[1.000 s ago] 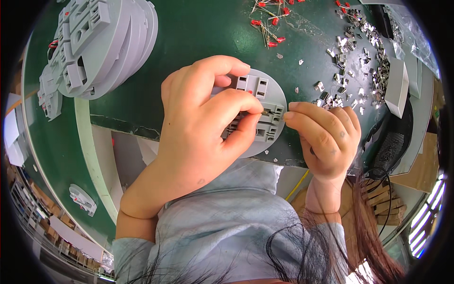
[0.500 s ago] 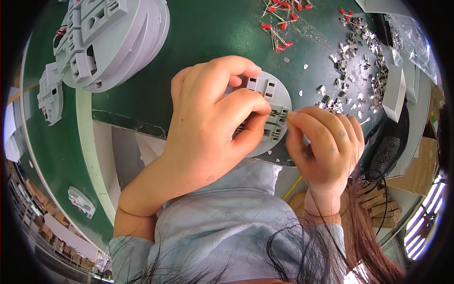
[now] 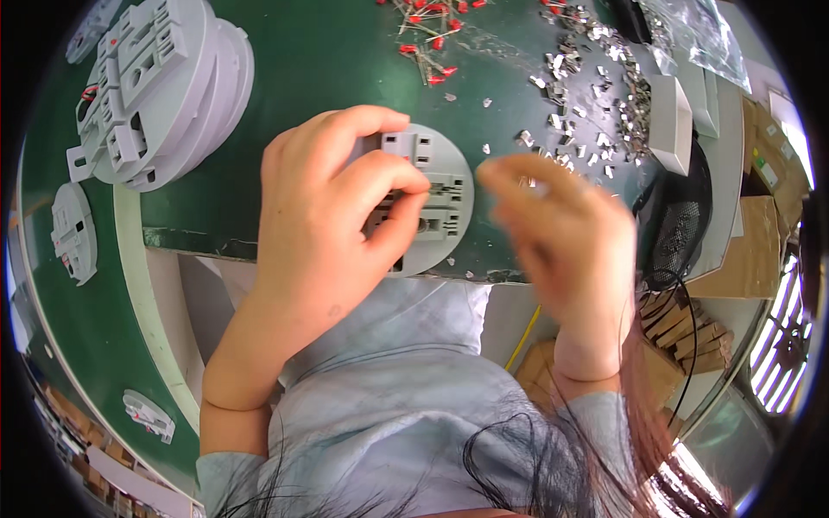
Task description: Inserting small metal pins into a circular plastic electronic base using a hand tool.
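Now, left hand [image 3: 332, 216]: fingers curled around the round grey plastic base [image 3: 432, 198], holding it on the green surface [image 3: 328, 52].
Right hand [image 3: 561, 233]: blurred, fingers loosely bent, pinch unclear, beside the base.
Nearby: small metal clips [image 3: 587, 78].

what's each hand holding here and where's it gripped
The left hand holds the round grey plastic base by its left side, fingers curled across its face. The right hand is off it and blurred; whether it pinches anything cannot be told.

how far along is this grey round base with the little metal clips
Done: a stack of grey round bases sits at far left. In hand: the left hand grips one round base over the table edge; the blurred right hand is off it. Left: many loose metal clips and red-tipped parts remain.
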A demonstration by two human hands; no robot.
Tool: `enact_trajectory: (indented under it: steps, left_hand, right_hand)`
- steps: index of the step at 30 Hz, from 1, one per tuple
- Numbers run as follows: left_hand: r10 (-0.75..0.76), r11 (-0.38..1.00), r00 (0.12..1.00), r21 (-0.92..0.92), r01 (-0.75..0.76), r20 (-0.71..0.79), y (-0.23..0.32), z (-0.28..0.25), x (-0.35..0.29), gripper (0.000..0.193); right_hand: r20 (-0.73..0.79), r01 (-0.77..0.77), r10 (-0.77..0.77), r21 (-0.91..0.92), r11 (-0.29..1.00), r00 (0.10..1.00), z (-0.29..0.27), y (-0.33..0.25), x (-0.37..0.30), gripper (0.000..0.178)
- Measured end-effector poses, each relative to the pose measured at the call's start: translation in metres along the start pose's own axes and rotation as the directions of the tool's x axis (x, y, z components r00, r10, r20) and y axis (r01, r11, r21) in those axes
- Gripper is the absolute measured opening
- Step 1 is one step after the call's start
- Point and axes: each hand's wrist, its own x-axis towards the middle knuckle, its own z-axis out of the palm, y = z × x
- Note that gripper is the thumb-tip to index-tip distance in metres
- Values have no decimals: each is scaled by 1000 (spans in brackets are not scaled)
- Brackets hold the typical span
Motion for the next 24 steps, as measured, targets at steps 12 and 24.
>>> enact_trajectory:
  steps: [12, 24]
  left_hand:
    - [-84, 996, 994, 35, 86, -64, 12, 2, -15, 20]
    - [-146, 989, 989, 17, 145, 8, 13, -1, -14, 19]
  right_hand:
    - [-225, 156, -158, -25, 987, 961, 6, 63, 19, 18]
    - [-269, -20, 108, 309, 951, 957, 8, 38, 2, 18]
